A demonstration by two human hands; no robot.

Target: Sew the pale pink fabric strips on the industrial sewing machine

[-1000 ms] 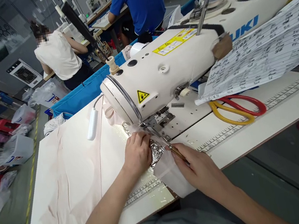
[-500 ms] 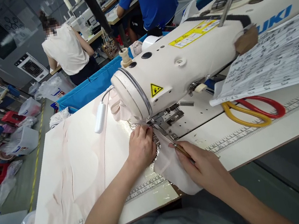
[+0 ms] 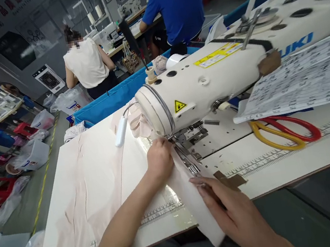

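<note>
My left hand (image 3: 160,158) is closed, its fingertips pinching pale pink fabric (image 3: 195,203) beside the needle area of a white sewing machine (image 3: 191,89). The fabric runs down from there and hangs over the table's front edge. To the right of it, my right hand (image 3: 234,209) is curled around a slim tool with a brown handle; most of it is hidden by the fingers. Its thumb and index finger are close to the fabric and to metal parts below the machine head. More pale pink fabric (image 3: 139,121) is bunched behind the machine head.
Cut pink pieces (image 3: 77,224) lie on the left of the white table. A small white lamp (image 3: 121,132) hangs by the machine head. Yellow-and-red-handled scissors (image 3: 279,144) lie under printed sheets (image 3: 304,82). Two people (image 3: 87,62) sit beyond a blue cloth trough (image 3: 106,102).
My right hand has drawn down and towards me, and the fabric now hangs longer and straighter over the edge. My left hand stays by the needle. The camera view has shifted slightly.
</note>
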